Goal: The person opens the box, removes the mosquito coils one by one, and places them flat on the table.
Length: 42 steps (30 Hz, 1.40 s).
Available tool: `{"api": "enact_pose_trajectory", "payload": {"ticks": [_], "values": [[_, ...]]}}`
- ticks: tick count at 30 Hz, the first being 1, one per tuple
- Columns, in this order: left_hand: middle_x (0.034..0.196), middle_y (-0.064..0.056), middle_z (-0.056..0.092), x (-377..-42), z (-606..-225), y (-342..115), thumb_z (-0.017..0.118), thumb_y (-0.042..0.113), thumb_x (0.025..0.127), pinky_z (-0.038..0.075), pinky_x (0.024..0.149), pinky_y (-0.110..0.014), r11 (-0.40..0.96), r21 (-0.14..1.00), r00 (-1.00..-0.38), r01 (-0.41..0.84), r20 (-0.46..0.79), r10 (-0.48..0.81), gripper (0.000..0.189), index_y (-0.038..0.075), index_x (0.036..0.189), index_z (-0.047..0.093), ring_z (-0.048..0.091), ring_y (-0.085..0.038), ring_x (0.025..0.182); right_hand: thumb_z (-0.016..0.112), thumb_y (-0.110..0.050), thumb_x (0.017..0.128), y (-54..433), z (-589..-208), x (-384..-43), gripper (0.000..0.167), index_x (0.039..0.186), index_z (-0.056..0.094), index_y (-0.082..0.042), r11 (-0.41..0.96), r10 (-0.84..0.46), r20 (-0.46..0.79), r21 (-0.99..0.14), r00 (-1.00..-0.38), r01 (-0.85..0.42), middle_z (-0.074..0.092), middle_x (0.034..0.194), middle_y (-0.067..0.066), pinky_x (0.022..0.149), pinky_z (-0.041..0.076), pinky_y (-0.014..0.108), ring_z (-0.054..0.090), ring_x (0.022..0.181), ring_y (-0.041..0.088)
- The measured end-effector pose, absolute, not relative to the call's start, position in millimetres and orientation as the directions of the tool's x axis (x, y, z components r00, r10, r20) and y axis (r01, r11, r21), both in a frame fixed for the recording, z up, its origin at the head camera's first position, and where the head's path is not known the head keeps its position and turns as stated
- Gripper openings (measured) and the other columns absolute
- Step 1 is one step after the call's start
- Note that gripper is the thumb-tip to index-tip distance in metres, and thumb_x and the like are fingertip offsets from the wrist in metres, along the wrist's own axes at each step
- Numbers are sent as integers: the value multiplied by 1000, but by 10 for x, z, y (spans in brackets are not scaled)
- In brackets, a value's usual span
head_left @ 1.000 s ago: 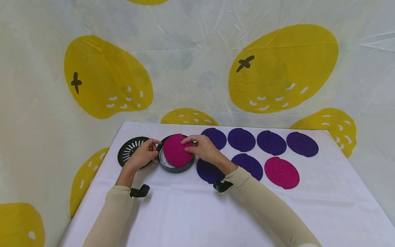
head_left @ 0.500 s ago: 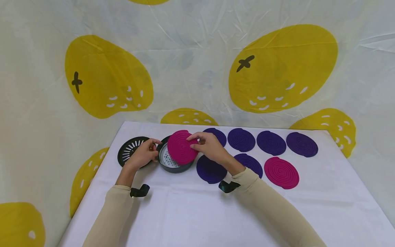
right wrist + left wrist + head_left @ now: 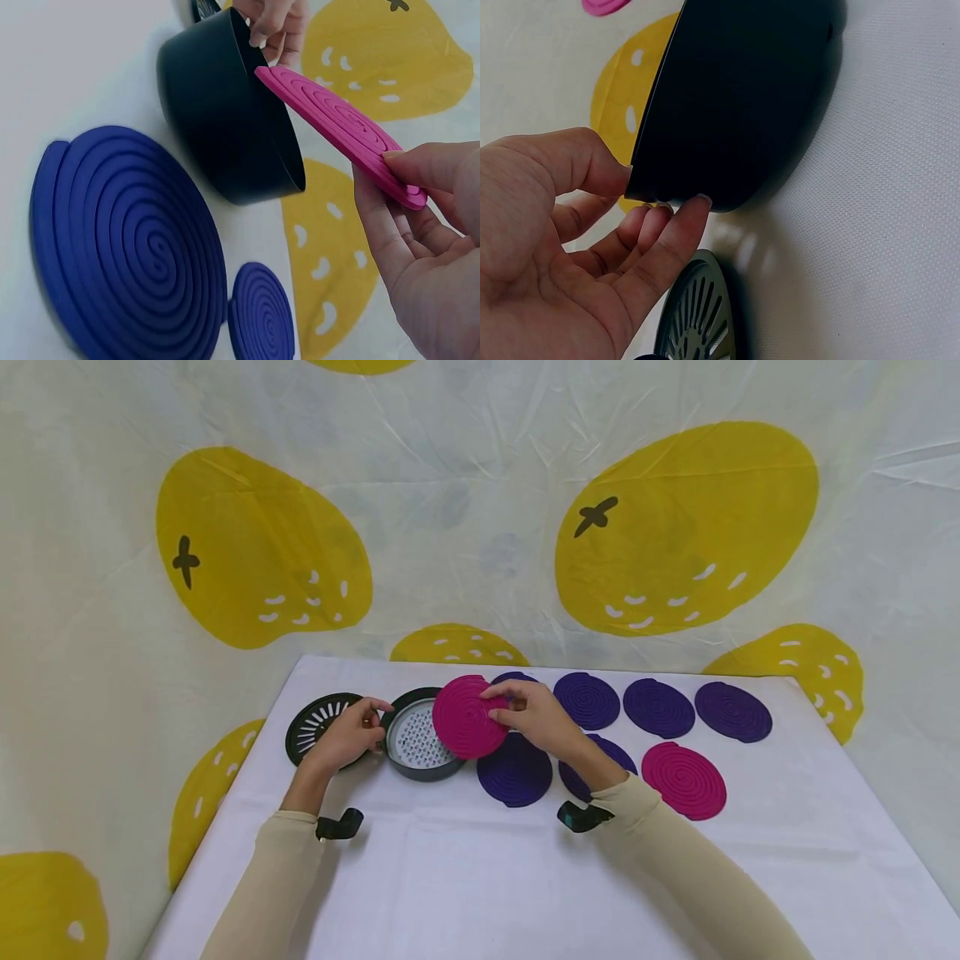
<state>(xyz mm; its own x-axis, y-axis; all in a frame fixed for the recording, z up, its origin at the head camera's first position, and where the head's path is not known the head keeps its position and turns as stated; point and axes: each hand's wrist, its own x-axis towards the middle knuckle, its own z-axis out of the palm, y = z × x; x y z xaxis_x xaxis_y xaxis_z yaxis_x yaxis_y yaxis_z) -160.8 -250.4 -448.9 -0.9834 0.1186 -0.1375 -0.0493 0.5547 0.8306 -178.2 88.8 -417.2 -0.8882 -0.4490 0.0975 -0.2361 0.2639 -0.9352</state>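
Observation:
My right hand [image 3: 538, 717] pinches the right edge of a pink mosquito coil [image 3: 463, 720], thumb on one face and fingers on the other. In the right wrist view the coil is tilted, close to the mouth of a dark, round mosquito coil holder [image 3: 217, 120]. Inside the holder, the head view shows a pale, studded base. My left hand [image 3: 351, 732] grips the holder's left rim; the left wrist view has the thumb at the rim and fingertips against the outer wall. A black slotted lid [image 3: 307, 731] lies left of the holder, partly behind the left hand.
Several purple coils [image 3: 587, 702] lie in two rows on the white-covered table [image 3: 465, 877], right of the holder. Another pink coil [image 3: 684, 781] ends the front row. A fruit-print cloth [image 3: 465, 527] hangs behind the table.
My right hand has carried the pink coil rightward from over the holder, uncovering more of its studded base. My left hand and the holder have stayed in place.

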Motion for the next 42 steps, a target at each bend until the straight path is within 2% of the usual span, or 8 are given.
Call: {"api": "enact_pose_trajectory", "payload": {"ticks": [5,12,18,22,27,35,42], "values": [[95,-12,45,-1608,-4482,-2511,58,-3,94,60,72,-35,545,838,-984,-39,-128,126,42,-1,136,54,55,-25,81,73,-3,91,1021,-4141,-1769,30,120,72,-10,290,-429,95,-927,-898,-237,70,110,11,65,56,23,56,73,17],[95,-11,45,-1599,-4464,-2505,58,-4,94,60,74,-39,540,841,-983,-43,-133,128,43,-1,137,53,56,-25,80,71,-2,93,1181,-4114,-1745,29,121,71,-8,280,-421,103,-931,-901,-236,70,106,14,62,53,21,56,72,18],[94,-11,45,-1604,-4485,-2515,57,-5,94,59,72,-36,545,838,-983,-39,-131,131,42,-2,135,54,56,-25,80,73,-6,93,1318,-4137,-1724,30,123,70,-7,304,-404,105,-922,-909,-241,66,99,16,57,45,19,50,69,17],[94,-11,45,-1608,-4495,-2513,57,-4,94,59,71,-33,551,834,-982,-41,-135,131,41,-1,135,54,56,-24,80,73,-5,92,1410,-4149,-1716,32,124,70,-5,296,-395,110,-925,-912,-239,68,102,18,60,50,20,56,71,19],[95,-11,45,-1608,-4487,-2509,56,-4,94,60,72,-33,561,827,-983,-46,-138,123,42,-1,135,53,58,-23,79,73,-4,92,1521,-4145,-1708,30,122,71,-6,289,-378,115,-928,-919,-235,69,107,16,62,54,20,59,72,16],[94,-11,45,-1605,-4474,-2505,57,-4,93,61,73,-38,560,828,-983,-41,-134,127,42,-1,135,53,58,-25,78,72,-5,93,1706,-4149,-1686,30,123,70,-9,289,-371,99,-933,-923,-216,68,110,16,68,57,20,63,79,15],[94,-12,46,-1612,-4486,-2513,56,-5,93,60,73,-36,557,830,-983,-38,-132,129,43,-2,136,53,59,-25,79,70,-8,95,1858,-4144,-1670,32,127,67,-8,299,-355,69,-936,-932,-183,68,115,19,73,59,21,65,86,15]]}}
